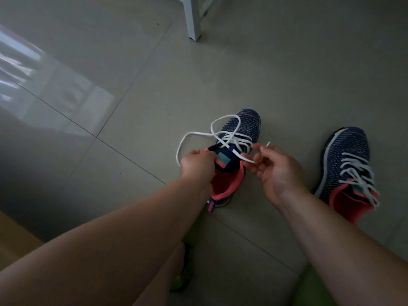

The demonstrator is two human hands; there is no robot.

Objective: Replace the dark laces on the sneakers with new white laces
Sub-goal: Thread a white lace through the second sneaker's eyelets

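One blue shoe (240,129) sits on the floor (132,107). The left hand (197,164) holds its tongue (223,160), fingers curled on it. The right hand (273,168) pinches the white lace (223,133) near its tip. The other shoe (346,155) sits to the right, laced white.

No text, brand, number or sign can be read anywhere in the head view. The tongue of the near sneaker (237,155) carries a small teal and coral patch (222,159), but it shows only blocks of colour, with no letters that can be made out. The second sneaker (347,171) has a similar teal patch on its tongue, partly covered by white laces (355,173) and too blurred to read.
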